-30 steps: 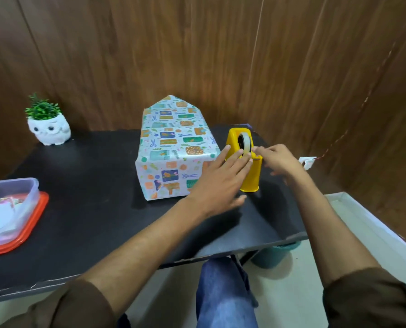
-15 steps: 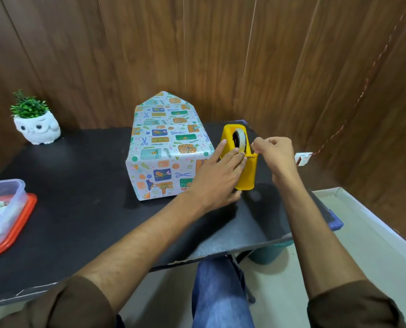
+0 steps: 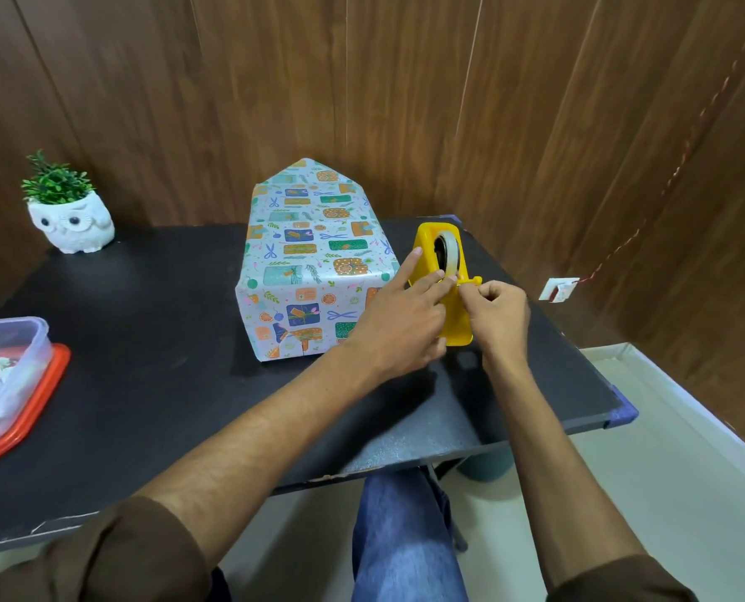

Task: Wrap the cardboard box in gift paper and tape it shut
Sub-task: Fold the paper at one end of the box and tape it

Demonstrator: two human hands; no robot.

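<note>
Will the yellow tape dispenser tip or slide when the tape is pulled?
It may tip: the yellow tape dispenser stands tall and narrow on the table. It looks like light plastic, so it could slide; the left hand presses it while the right hand pinches the tape.

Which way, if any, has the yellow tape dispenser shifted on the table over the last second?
No. The tape dispenser has not shifted: it stands close beside the right front corner of the wrapped box, as it did before.

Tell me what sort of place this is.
Probably a home or office desk corner: a black table against wood-panelled walls, with an owl planter and a yellow tape dispenser.
</note>
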